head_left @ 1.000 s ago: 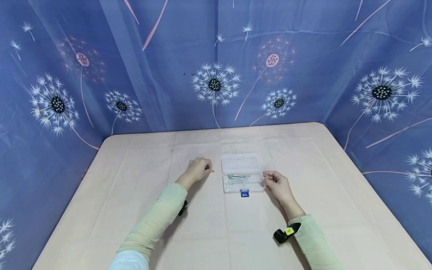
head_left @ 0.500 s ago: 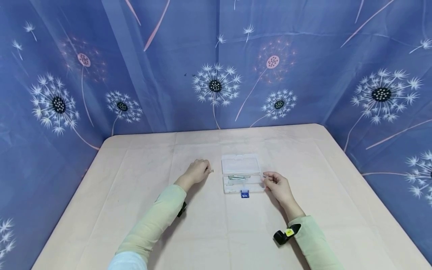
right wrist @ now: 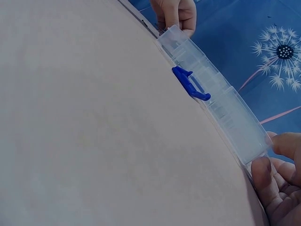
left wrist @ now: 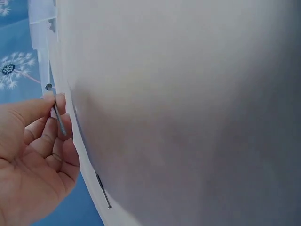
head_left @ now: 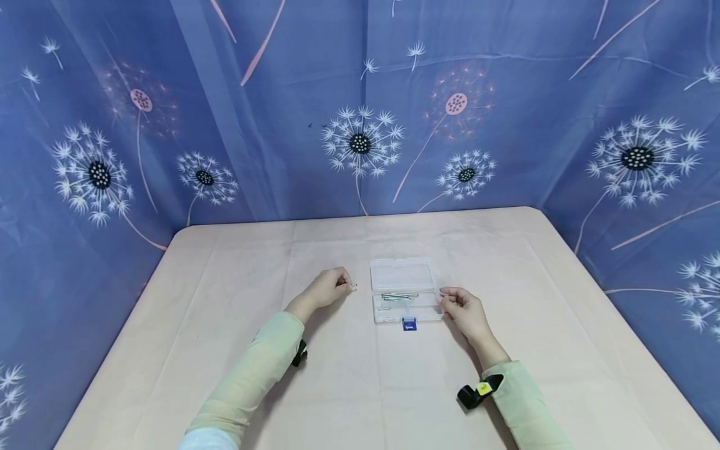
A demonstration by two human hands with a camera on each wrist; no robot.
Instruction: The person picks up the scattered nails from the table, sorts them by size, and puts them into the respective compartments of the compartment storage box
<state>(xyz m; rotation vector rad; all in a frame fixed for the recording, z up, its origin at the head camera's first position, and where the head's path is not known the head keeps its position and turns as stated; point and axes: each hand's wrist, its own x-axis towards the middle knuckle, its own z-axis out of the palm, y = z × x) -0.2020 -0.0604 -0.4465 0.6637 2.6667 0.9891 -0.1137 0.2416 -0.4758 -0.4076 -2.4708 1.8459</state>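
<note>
Left hand (head_left: pixel 325 289) pinches a thin screw (left wrist: pixel 58 114) between thumb and fingertips, its head poking out toward the open clear box (head_left: pixel 406 299), just to that hand's right on the table (head_left: pixel 225 325). Right hand (head_left: pixel 462 310) grips the box's right end, fingers curled at its edge, steadying it. More long screws (head_left: pixel 398 295) lie crosswise inside; blue latch (right wrist: pixel 190 84) on the near side.

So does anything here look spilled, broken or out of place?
Nothing stands out. The clear plastic box lies open and flat on the table, long screws inside it. The left hand pinches one screw beside it; the right hand touches the box's right end.
</note>
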